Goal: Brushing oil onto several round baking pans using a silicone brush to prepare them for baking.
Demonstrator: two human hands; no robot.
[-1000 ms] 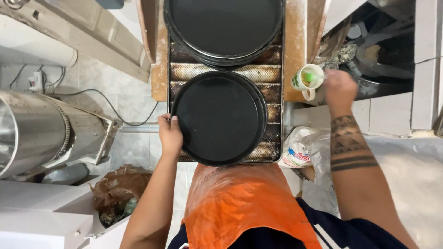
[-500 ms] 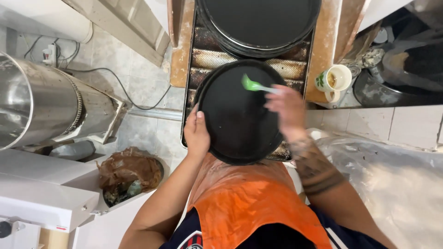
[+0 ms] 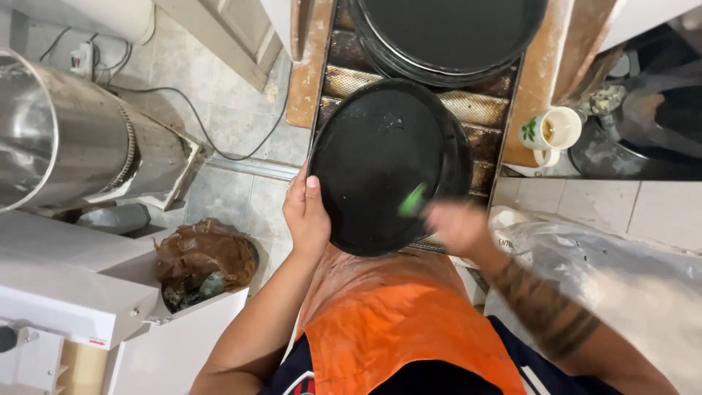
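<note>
From my feed the scene is evenly and fairly brightly lit with soft light, and shadows are faint; only the far right corner beyond the mug falls dark. My right hand and the green brush smear into motion blur, while my left hand on the rim of the black round pan stays sharp. A mild sheen sits on the steel drum and the clear plastic sheet, and straight lines bow slightly toward the frame edges.

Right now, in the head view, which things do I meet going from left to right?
Steel drum → brown bag bin → left hand → black round pan → right hand → white mug
</note>
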